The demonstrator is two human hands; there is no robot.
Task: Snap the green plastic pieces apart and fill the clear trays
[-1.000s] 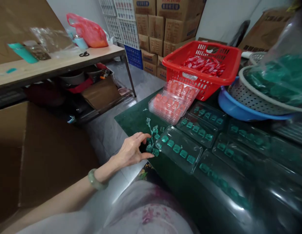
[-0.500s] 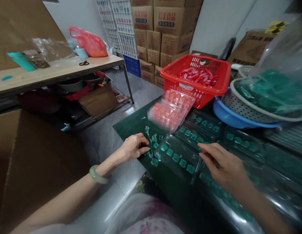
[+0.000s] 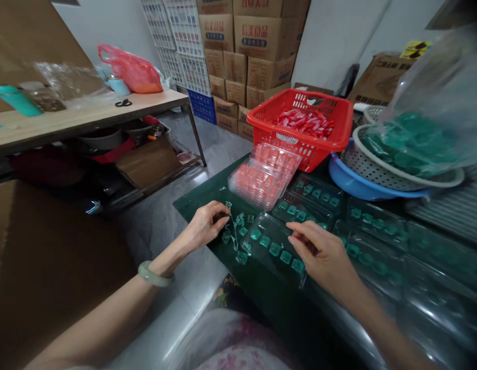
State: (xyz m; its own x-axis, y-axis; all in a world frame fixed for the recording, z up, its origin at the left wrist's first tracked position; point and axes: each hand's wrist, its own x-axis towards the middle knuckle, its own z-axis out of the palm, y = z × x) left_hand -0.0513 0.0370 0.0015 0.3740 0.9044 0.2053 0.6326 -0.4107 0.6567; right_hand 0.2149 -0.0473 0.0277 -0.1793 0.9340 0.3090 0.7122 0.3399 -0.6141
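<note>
My left hand (image 3: 208,225) is pinched at the table edge, beside a heap of crumpled translucent pieces with a twisted strand (image 3: 234,237). Whatever its fingertips hold is too small to make out. My right hand (image 3: 319,249) hangs over the right end of a clear plastic tray (image 3: 267,221), thumb and forefinger drawn close together; I cannot make out anything between them. A row of several green translucent cubes (image 3: 275,249) lies in that tray. Behind it sits another clear tray (image 3: 319,218) with similar green cubes.
More clear trays (image 3: 381,223) with green pieces cover the table's right side. Stacked trays of pink pieces (image 3: 259,182) lean near a red basket (image 3: 296,136) of pink-wrapped pieces. A grey colander (image 3: 400,177) with a bag of green pieces sits in a blue basin (image 3: 371,190).
My right hand has moved left, off the tray's right edge and over the tray. My left hand has shifted slightly up along the strand. The whole view has turned a little.
</note>
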